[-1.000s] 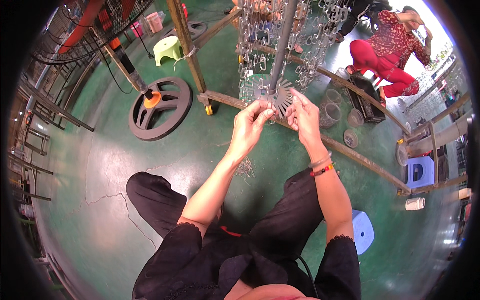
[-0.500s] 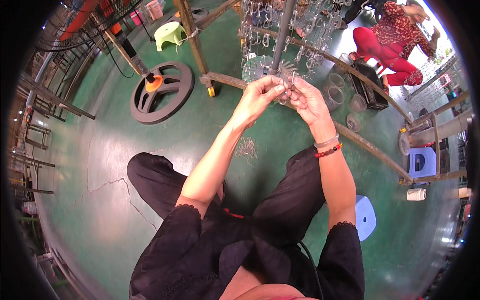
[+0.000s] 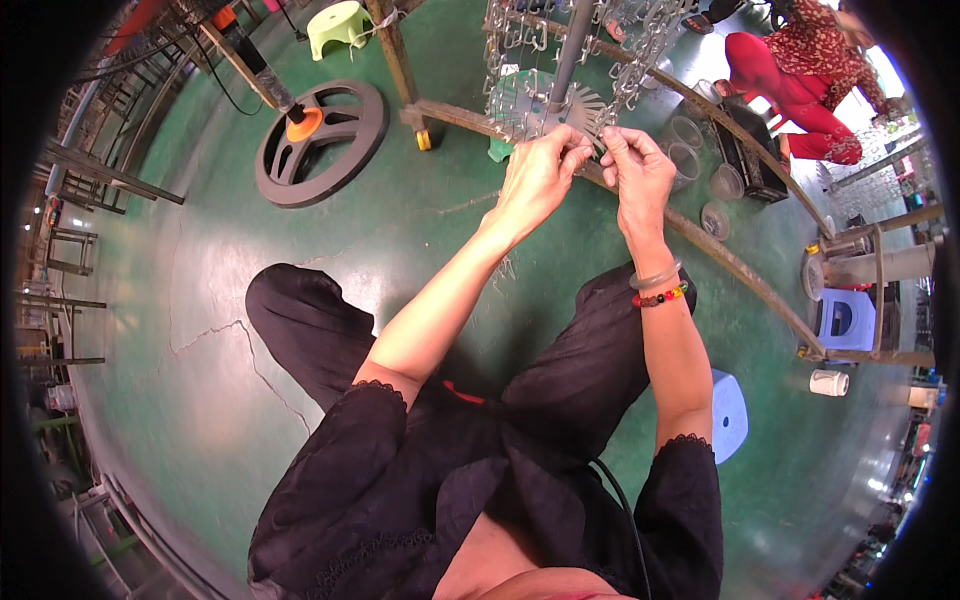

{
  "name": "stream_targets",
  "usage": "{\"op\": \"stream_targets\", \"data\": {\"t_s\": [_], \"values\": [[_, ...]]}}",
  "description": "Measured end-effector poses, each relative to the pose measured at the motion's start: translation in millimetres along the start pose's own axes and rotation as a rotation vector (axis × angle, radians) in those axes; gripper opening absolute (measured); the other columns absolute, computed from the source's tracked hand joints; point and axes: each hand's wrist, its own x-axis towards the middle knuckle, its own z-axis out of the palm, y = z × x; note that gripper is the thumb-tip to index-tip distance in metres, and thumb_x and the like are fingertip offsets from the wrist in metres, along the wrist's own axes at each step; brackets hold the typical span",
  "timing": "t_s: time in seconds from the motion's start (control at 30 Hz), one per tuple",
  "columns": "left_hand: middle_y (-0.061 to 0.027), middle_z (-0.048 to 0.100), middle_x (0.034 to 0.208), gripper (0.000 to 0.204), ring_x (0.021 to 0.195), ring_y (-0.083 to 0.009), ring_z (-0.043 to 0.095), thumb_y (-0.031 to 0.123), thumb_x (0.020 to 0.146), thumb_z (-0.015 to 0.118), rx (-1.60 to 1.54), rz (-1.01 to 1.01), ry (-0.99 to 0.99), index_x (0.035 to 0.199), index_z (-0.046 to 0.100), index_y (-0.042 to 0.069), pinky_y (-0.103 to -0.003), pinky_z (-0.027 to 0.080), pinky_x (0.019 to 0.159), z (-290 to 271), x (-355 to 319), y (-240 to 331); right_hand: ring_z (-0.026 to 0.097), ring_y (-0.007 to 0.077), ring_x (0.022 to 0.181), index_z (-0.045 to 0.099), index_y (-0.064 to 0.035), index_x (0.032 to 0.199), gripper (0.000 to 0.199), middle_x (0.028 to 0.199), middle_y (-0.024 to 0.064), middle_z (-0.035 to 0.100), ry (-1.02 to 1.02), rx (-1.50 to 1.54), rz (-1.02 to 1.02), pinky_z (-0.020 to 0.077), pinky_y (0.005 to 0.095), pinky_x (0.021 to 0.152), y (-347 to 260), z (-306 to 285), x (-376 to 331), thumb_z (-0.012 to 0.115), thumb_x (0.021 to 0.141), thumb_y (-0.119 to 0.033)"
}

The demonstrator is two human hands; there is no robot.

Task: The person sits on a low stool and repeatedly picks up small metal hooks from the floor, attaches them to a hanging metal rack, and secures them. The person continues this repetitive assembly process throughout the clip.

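My left hand (image 3: 538, 178) reaches up to the foot of a hanging rack, its thumb and fingertips pinched together. Close beside it on the right, my right hand (image 3: 642, 182) is raised with thumb and forefinger pressed together and the other fingers curled. What either pinch holds is too small to make out. Just above and behind the fingers hang strands of silvery metal links (image 3: 632, 82) around a grey upright post (image 3: 572, 58). A pale round finned disc (image 3: 530, 108) lies behind my left fingertips.
A rusty frame bar (image 3: 740, 280) runs across right of my hands. Clear plastic cups (image 3: 727, 182) and a black crate (image 3: 750, 160) stand beyond it, near a crouching person in red (image 3: 790, 85). A dark wheel-shaped base (image 3: 322, 143) and green stool (image 3: 338, 28) are at left.
My hands have drawn apart from being close together, leaving a small gap between the fingertips. The view has shifted slightly, so the rack and wheel-shaped base appear higher.
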Motion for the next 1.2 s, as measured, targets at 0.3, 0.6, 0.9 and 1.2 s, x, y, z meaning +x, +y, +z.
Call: {"op": "stream_targets", "data": {"t_s": [0.3, 0.6, 0.9, 1.2], "values": [[-0.0117, 0.069, 0.085, 0.016, 0.079, -0.0148, 0.066, 0.011, 0.084, 0.063, -0.147, 0.101, 0.091, 0.096, 0.065, 0.001, -0.028, 0.051, 0.069, 14, 7, -25, 0.061, 0.0112, 0.075, 0.056, 0.0050, 0.118, 0.042, 0.099, 0.0110, 0.065, -0.083, -0.388, 0.035, 0.0497, 0.0220, 0.052, 28, -22, -10, 0.067, 0.078, -0.001], [-0.0117, 0.065, 0.083, 0.012, 0.072, -0.0197, 0.065, 0.002, 0.081, 0.062, -0.418, 0.112, 0.425, 0.093, 0.063, 0.001, -0.030, 0.051, 0.065, 54, 5, -40, 0.063, 0.0233, 0.072, 0.060, 0.0009, 0.113, 0.035, 0.090, 0.0150, 0.065, -0.040, -0.892, -0.130, 0.0483, 0.0367, 0.066, 44, -8, -19, 0.064, 0.079, -0.006], [-0.0103, 0.067, 0.079, 0.010, 0.068, -0.0159, 0.065, 0.005, 0.079, 0.067, -0.462, 0.050, 0.574, 0.087, 0.066, 0.000, -0.027, 0.052, 0.064, 67, 4, -46, 0.061, 0.0314, 0.076, 0.062, 0.0004, 0.100, 0.017, 0.086, 0.0153, 0.063, 0.005, -0.949, -0.443, 0.0475, 0.0379, 0.066, 70, 2, -18, 0.057, 0.085, -0.006], [-0.0097, 0.069, 0.091, 0.016, 0.079, -0.0125, 0.065, 0.006, 0.090, 0.056, -0.762, -0.026, 0.587, 0.101, 0.064, -0.002, -0.027, 0.053, 0.070, 61, -10, -72, 0.064, 0.0159, 0.069, 0.066, 0.0027, 0.099, 0.017, 0.085, 0.0112, 0.067, 0.141, -0.808, -0.375, 0.0504, 0.0281, 0.061, 92, 17, -2, 0.058, 0.085, -0.004]]}}
